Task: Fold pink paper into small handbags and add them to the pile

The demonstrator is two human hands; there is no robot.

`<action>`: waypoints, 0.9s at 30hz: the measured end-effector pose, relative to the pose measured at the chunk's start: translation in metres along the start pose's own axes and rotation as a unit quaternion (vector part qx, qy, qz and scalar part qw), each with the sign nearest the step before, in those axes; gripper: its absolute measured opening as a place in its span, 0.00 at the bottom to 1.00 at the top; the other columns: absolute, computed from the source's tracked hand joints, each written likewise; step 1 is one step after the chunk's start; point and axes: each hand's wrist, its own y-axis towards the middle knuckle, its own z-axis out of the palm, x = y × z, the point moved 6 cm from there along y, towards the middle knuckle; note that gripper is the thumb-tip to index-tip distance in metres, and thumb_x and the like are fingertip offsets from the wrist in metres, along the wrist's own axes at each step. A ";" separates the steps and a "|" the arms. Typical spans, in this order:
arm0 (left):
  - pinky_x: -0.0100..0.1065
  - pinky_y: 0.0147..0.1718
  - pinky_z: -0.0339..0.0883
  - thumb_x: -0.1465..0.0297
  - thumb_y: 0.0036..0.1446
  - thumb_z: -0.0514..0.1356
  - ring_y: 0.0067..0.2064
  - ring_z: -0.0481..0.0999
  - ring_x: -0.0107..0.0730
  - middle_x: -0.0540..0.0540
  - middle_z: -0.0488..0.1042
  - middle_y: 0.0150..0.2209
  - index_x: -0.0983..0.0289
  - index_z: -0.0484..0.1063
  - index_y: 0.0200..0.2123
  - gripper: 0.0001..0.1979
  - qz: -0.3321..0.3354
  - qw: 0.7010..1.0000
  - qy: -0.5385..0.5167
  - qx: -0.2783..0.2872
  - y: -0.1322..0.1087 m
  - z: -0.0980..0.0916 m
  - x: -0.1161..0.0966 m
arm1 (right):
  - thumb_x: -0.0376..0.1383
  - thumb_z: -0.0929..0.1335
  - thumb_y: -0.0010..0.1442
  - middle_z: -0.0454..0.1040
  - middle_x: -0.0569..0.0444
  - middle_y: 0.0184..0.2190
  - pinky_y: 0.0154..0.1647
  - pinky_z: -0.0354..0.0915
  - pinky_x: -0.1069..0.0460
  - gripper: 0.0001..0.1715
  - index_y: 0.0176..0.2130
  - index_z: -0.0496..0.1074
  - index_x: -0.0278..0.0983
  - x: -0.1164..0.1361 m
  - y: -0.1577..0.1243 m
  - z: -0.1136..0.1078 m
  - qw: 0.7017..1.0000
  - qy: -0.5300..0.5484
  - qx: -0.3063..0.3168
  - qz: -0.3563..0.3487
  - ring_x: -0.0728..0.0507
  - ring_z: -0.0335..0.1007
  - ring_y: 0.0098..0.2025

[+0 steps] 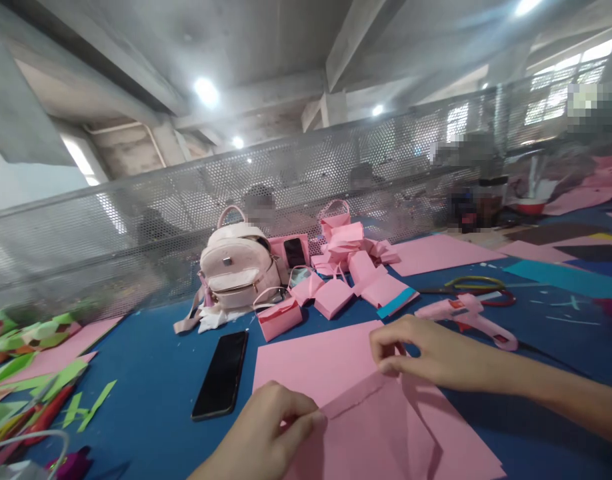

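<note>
A folded piece of pink paper (371,427) is stretched between my two hands, over a larger flat pink sheet (306,353). My left hand (273,427) pinches its near left corner between thumb and forefinger. At the upper right corner my right hand (411,350) grips the same piece with curled fingers. A creased strip runs along the upper edge between both hands. Just beyond the sheet lie several small pink paper bags, one a little handbag (280,320) with a thin handle. Beside my right hand rests a pink glue gun (469,317).
A black phone (221,377) lies left of the sheet. Behind it stand a cream backpack (239,267) and a perforated metal divider (306,173). Yellow-handled scissors (473,285) lie beyond the glue gun. Green paper scraps (76,410) and red-handled tools (51,407) are at the left.
</note>
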 end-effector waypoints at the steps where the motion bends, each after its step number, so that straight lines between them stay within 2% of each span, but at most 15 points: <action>1: 0.32 0.26 0.45 0.68 0.60 0.53 0.27 0.51 0.27 0.46 0.48 0.22 0.62 0.51 0.19 0.19 -0.001 1.000 -0.002 -0.007 -0.002 -0.001 0.001 | 0.32 0.66 0.58 0.70 0.60 0.25 0.30 0.56 0.55 0.09 0.26 0.67 0.37 -0.003 0.001 -0.003 1.000 -0.004 -0.004 -0.002 0.48 0.64 0.29; 5: 0.33 0.26 0.44 0.66 0.61 0.52 0.26 0.49 0.27 0.46 0.46 0.22 0.62 0.48 0.19 0.21 -0.009 1.000 -0.017 -0.016 -0.005 -0.007 0.008 | 0.38 0.65 0.62 0.71 0.58 0.25 0.32 0.57 0.53 0.12 0.27 0.67 0.38 -0.014 0.001 -0.020 0.997 -0.037 -0.069 0.025 0.46 0.65 0.30; 7: 0.33 0.25 0.43 0.65 0.62 0.51 0.26 0.48 0.26 0.46 0.45 0.22 0.62 0.47 0.19 0.21 -0.012 0.999 -0.033 -0.004 -0.003 -0.007 0.010 | 0.42 0.64 0.63 0.73 0.57 0.27 0.33 0.58 0.52 0.14 0.29 0.69 0.39 -0.011 -0.002 -0.024 0.993 -0.038 -0.103 0.032 0.45 0.67 0.31; 10: 0.33 0.25 0.43 0.63 0.63 0.50 0.26 0.48 0.26 0.45 0.46 0.22 0.61 0.48 0.19 0.21 0.001 0.998 -0.062 0.011 0.005 -0.005 0.011 | 0.44 0.64 0.64 0.77 0.54 0.39 0.41 0.61 0.51 0.12 0.41 0.73 0.42 0.007 -0.003 -0.015 0.991 -0.062 -0.115 -0.009 0.41 0.71 0.40; 12: 0.32 0.25 0.44 0.62 0.62 0.50 0.27 0.49 0.26 0.45 0.47 0.22 0.62 0.49 0.19 0.21 0.013 0.997 -0.070 0.008 0.013 -0.003 0.009 | 0.42 0.65 0.63 0.77 0.52 0.42 0.42 0.61 0.50 0.12 0.44 0.73 0.42 0.017 0.000 -0.002 0.990 -0.099 -0.094 -0.031 0.40 0.72 0.42; 17: 0.31 0.26 0.45 0.66 0.61 0.50 0.28 0.51 0.26 0.46 0.50 0.23 0.62 0.53 0.20 0.17 0.039 0.999 -0.035 -0.007 0.025 0.003 0.002 | 0.32 0.66 0.57 0.78 0.56 0.29 0.31 0.56 0.54 0.07 0.31 0.75 0.40 0.018 0.015 0.020 0.989 -0.139 -0.055 -0.021 0.45 0.71 0.31; 21: 0.30 0.26 0.46 0.69 0.58 0.50 0.27 0.52 0.26 0.46 0.52 0.22 0.63 0.58 0.20 0.14 0.053 0.998 0.011 -0.020 0.031 0.003 -0.007 | 0.34 0.68 0.57 0.76 0.58 0.26 0.27 0.51 0.55 0.04 0.30 0.74 0.39 0.019 0.022 0.026 0.991 -0.119 -0.054 -0.017 0.48 0.67 0.27; 27: 0.29 0.27 0.49 0.68 0.59 0.51 0.27 0.54 0.26 0.46 0.54 0.21 0.64 0.61 0.20 0.15 0.074 0.997 0.014 -0.029 0.042 0.004 -0.013 | 0.33 0.66 0.59 0.73 0.59 0.24 0.27 0.49 0.55 0.07 0.29 0.72 0.39 0.020 0.027 0.032 0.986 -0.151 -0.035 -0.062 0.48 0.65 0.27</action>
